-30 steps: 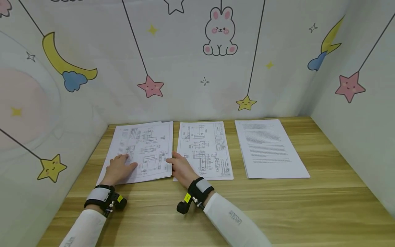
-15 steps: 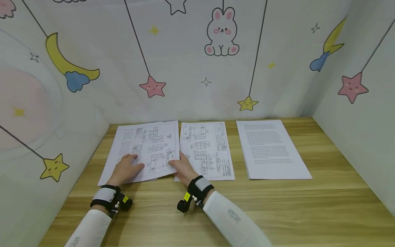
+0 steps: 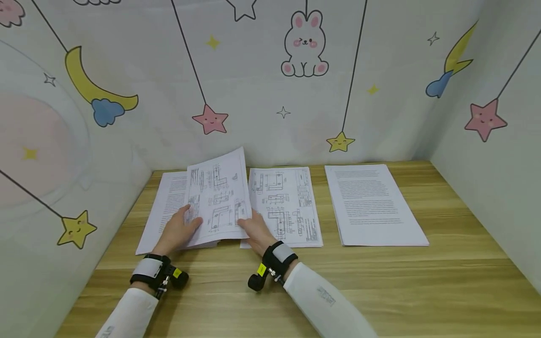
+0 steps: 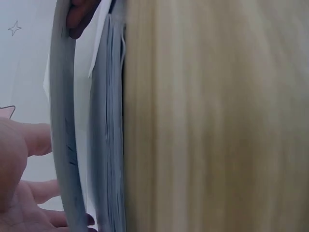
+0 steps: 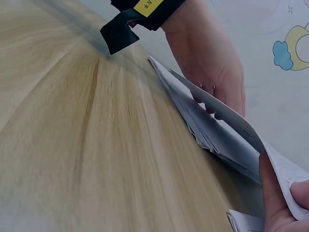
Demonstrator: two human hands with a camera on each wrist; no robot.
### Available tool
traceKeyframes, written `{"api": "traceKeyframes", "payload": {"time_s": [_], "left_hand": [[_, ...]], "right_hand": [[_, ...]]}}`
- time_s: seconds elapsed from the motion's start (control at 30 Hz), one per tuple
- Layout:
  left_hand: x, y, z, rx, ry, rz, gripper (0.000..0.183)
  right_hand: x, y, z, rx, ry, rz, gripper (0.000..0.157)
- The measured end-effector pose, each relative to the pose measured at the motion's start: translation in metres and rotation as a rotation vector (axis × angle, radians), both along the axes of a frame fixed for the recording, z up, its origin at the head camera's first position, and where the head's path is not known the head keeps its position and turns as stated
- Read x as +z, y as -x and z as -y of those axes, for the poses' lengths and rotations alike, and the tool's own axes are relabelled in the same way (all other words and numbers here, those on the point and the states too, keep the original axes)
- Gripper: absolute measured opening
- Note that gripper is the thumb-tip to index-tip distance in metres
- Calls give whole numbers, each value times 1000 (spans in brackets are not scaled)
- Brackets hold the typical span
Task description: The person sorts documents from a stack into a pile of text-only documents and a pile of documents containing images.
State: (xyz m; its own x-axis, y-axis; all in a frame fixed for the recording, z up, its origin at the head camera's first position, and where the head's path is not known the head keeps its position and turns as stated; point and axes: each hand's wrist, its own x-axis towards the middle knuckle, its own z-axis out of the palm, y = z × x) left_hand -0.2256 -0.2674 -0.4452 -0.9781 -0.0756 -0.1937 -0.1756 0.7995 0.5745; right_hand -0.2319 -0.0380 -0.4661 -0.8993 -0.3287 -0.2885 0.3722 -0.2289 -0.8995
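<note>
A technical drawing sheet (image 3: 220, 197) is raised off the left paper stack (image 3: 166, 206), its top edge tipped up in the head view. My left hand (image 3: 176, 231) holds it by the left edge; in the right wrist view the left hand's fingers (image 5: 219, 94) reach beneath the sheet. At the lower right corner my right hand (image 3: 258, 231) pinches it, thumb (image 5: 300, 193) in front and fingers behind. Seen edge-on in the left wrist view, the bent sheet (image 4: 63, 116) stands apart from the stack (image 4: 108, 145). Printed text shows on the left stack's top page.
A second pile of drawings (image 3: 291, 202) lies just right of the right hand, partly under it. Farther right is a stack of text pages (image 3: 372, 206). All rest on a wooden table (image 3: 228, 291), with a patterned wall cloth (image 3: 253, 84) behind.
The drawing sheet has come up off the left stack and shifted right, uncovering more of the text page. Both hands have moved slightly right with it.
</note>
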Motion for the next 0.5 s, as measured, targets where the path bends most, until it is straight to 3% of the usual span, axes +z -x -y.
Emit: {"api": "traceKeyframes", "payload": {"time_s": [0.3, 0.5], "left_hand": [[8, 4, -14, 124, -243, -29, 87], [14, 8, -27, 182, -446, -30, 80]], "right_hand": [[9, 4, -27, -26, -18, -12, 48], [19, 5, -46, -36, 23, -35, 49]]}}
